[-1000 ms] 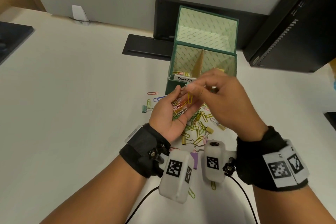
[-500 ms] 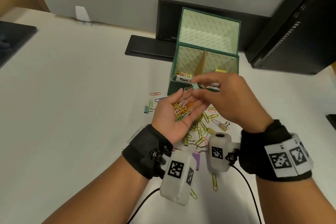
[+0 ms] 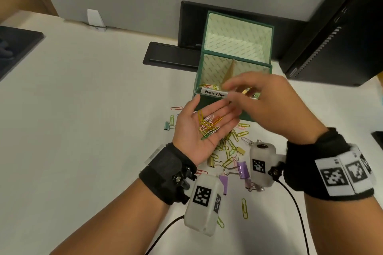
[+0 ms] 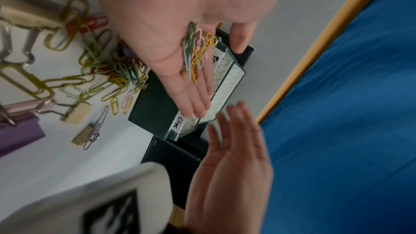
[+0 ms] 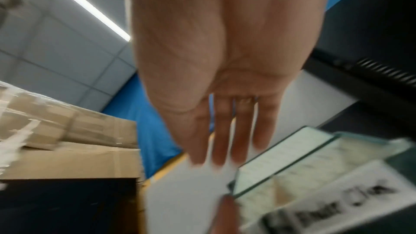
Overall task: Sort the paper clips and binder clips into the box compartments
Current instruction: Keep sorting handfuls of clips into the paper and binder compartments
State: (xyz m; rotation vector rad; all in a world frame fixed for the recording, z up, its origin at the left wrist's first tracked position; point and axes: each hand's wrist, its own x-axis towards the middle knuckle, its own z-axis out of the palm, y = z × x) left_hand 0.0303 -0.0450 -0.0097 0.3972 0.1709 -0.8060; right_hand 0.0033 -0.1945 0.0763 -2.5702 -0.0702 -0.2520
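My left hand lies palm up with straight fingers in front of the green box, carrying a small heap of coloured paper clips. In the left wrist view the same paper clips rest on that left hand. My right hand hovers, blurred, over the box's front edge by the "Paper Clips" label. The right wrist view shows this right hand with fingers straight and apart, holding nothing, above the box. More clips lie in a loose pile under my hands.
Purple binder clips and small yellow ones lie near my wrists; a green binder clip sits left of the pile. Black computer equipment stands to the right of the box, and a flat black base lies at its left.
My right hand has moved from pinching above the left palm to over the box front, and its fingers have spread. The left hand stays palm up with its clips.
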